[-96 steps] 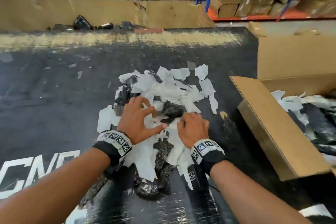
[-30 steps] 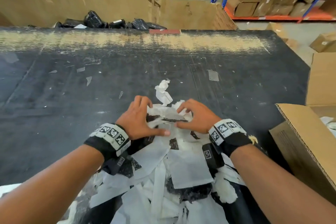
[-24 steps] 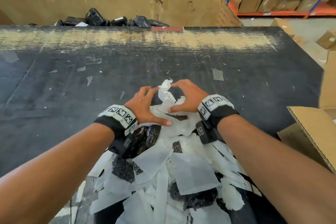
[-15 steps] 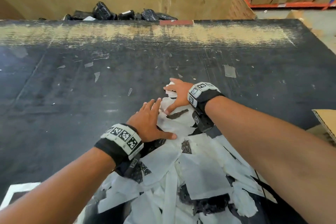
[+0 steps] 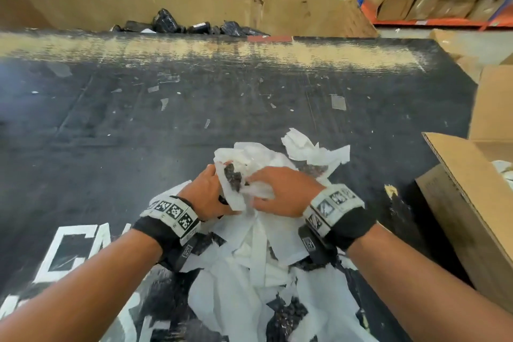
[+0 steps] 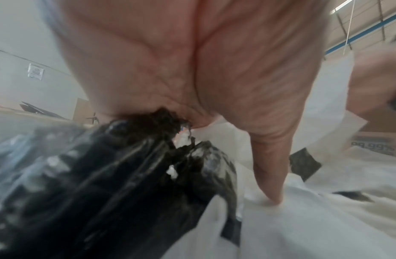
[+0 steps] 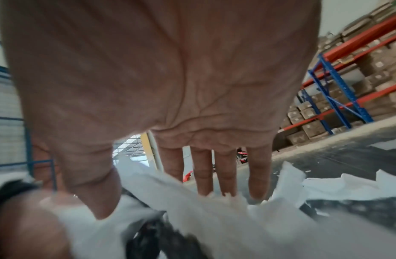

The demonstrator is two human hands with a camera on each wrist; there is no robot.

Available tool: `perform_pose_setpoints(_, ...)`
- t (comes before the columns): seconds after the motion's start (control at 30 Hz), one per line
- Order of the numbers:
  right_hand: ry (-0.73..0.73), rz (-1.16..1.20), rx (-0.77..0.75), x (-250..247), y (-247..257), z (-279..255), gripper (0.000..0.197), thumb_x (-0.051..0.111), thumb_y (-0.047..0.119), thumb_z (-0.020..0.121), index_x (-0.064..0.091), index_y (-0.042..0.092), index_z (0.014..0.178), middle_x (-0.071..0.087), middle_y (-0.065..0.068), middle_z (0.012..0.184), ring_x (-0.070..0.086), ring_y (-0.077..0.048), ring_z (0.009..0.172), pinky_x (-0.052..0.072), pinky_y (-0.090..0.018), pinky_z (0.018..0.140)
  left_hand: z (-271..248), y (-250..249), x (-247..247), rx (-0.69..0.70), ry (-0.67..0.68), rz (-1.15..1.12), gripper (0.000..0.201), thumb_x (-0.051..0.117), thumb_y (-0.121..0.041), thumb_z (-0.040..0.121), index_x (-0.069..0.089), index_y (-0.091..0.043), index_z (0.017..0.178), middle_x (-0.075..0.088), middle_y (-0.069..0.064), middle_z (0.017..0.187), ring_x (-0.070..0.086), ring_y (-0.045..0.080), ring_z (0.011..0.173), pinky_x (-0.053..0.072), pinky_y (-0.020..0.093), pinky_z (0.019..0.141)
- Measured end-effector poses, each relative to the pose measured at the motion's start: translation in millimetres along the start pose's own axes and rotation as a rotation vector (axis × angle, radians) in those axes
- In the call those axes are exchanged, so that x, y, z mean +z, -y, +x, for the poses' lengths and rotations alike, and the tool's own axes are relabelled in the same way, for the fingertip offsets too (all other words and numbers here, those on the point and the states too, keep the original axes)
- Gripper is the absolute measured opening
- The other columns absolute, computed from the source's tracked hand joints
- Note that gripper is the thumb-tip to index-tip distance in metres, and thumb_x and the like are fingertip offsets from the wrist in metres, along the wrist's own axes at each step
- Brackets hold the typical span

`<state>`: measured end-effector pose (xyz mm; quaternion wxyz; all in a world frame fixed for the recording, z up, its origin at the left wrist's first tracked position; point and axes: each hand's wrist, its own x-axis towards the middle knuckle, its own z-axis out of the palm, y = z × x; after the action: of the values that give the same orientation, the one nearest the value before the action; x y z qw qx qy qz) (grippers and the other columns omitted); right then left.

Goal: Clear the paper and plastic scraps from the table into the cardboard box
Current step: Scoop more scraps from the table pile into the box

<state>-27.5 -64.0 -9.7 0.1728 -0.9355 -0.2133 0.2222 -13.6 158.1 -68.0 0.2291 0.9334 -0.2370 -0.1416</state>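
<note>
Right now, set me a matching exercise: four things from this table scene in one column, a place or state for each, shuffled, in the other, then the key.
Things
1. left hand
2. right hand
3. box
4. black bags

Places or states
A. open, at the table's right edge, white scraps inside
B. in the big cardboard bin beyond the table's far edge
C. fingers straight, pressing on the white paper pile
D. gathering scraps against the other hand, black plastic at its palm

Pairs: 1-D, 2-C, 3-A, 4-B
</note>
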Motion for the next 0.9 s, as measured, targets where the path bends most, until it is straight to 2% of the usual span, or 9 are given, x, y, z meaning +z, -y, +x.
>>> perform_pose_setpoints(0.1,0.024,-0.113,-0.077,39,7,-40,0.076,0.050,0.065,0.089,0.022,0.038,0.153,0.008,0.004,0.165,0.008,-0.018,0.151,0.012,-0.040,0.122,-16,-1,1,0.056,0.015,0.047,0.080,0.060,-0.056,0.072,0.049,-0.012,0.138,0.055,0.021,0.137,0.055,0.043,0.122,0.047,0.057,0.103)
perform_pose_setpoints(0.23,0.011,-0.107,-0.133,71,1,-70,0.092,0.053,0.076,0.080,0.014,0.040,0.155,-0.013,0.008,0.164,-0.017,-0.015,0.150,-0.005,-0.043,0.122,-38,6,-7,-0.260,0.164,0.158,0.129,0.080,-0.060,0.065,0.005,-0.016,0.160,0.017,0.011,0.162,0.021,0.030,0.148,0.026,0.042,0.120)
perform_pose_setpoints(0.3,-0.115,0.024,-0.127,60,0,-84,0.090,0.059,0.077,0.075,0.025,0.042,0.151,-0.002,0.013,0.165,-0.009,-0.010,0.150,0.000,-0.036,0.122,-46,8,-17,-0.346,0.142,0.169,0.130,0.081,-0.055,0.069,-0.003,-0.017,0.159,0.011,0.010,0.164,0.016,0.031,0.150,0.025,0.045,0.121)
perform_pose_setpoints(0.4,-0.353,0.198,-0.052,37,-15,-91,0.073,0.059,0.074,0.076,0.044,0.043,0.140,0.022,0.017,0.159,0.021,-0.007,0.146,0.025,-0.039,0.119,-57,3,-36,-0.405,0.003,0.058,0.109,0.073,-0.051,0.082,0.004,-0.018,0.159,0.015,0.013,0.163,0.021,0.033,0.149,0.027,0.049,0.119)
perform_pose_setpoints(0.5,-0.488,0.216,0.075,17,-48,-75,0.066,0.062,0.068,0.079,0.046,0.041,0.137,0.032,0.013,0.152,0.036,-0.009,0.138,0.038,-0.042,0.111,-68,-9,-30,-0.355,-0.106,-0.144,0.104,0.070,-0.068,0.076,0.010,-0.042,0.156,0.008,0.008,0.165,0.015,0.031,0.151,0.026,0.054,0.119)
perform_pose_setpoints(0.6,-0.342,0.116,0.306,-3,-82,-44,0.099,0.069,0.081,0.061,0.031,0.046,0.145,0.015,0.004,0.161,0.020,-0.024,0.148,0.031,-0.054,0.114,-74,-29,1,-0.358,0.060,-0.092,0.126,0.064,-0.097,0.044,-0.005,-0.066,0.145,-0.015,0.001,0.165,-0.009,0.037,0.152,0.020,0.067,0.116)
perform_pose_setpoints(0.7,-0.156,0.098,0.463,-17,-107,-4,0.130,0.073,0.086,0.043,0.010,0.050,0.151,-0.010,0.003,0.165,-0.006,-0.039,0.149,0.018,-0.067,0.114,-71,-44,33,-0.365,0.197,0.061,0.138,0.056,-0.104,0.031,-0.020,-0.068,0.140,-0.031,-0.005,0.161,-0.021,0.045,0.148,0.014,0.080,0.108)
perform_pose_setpoints(0.8,0.005,-0.001,0.485,-17,-118,33,0.136,0.073,0.085,0.046,-0.004,0.049,0.152,-0.019,-0.001,0.163,-0.013,-0.049,0.145,0.013,-0.069,0.114,-66,-50,50,-0.411,0.236,0.142,0.144,0.054,-0.105,0.031,-0.027,-0.061,0.141,-0.037,-0.004,0.159,-0.024,0.044,0.147,0.005,0.085,0.103)
perform_pose_setpoints(0.9,0.111,-0.175,0.431,1,-117,53,0.121,0.069,0.077,0.064,0.000,0.040,0.155,-0.012,-0.007,0.164,-0.004,-0.051,0.146,0.010,-0.063,0.117,-65,-50,58,-0.442,0.241,0.179,0.145,0.052,-0.106,0.031,-0.028,-0.058,0.143,-0.037,-0.004,0.159,-0.025,0.040,0.148,0.000,0.085,0.103)
